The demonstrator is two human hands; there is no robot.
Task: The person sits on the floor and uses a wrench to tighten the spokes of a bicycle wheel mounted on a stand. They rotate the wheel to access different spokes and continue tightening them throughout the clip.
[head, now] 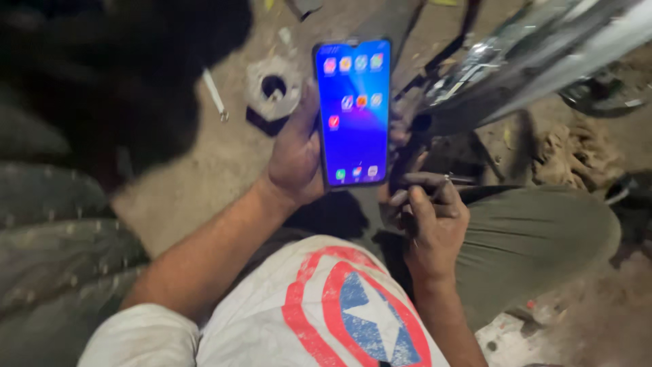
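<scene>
One screen: phone (353, 112), upright rectangle, held up in left hand (297, 160), fingers wrapped round its edges. Display lit, blue fading to purple lower down, rows of small coloured app icons top, middle and bottom. No packages, labels or signs visible.

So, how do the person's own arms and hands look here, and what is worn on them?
Both forearms are bare, with no watch, bracelet or glove in view. The left hand and the right hand look smudged with dark grime, as from dirty work. A short white sleeve covers the left upper arm; it belongs to a white shirt with a round red and blue print with a white star.
</scene>
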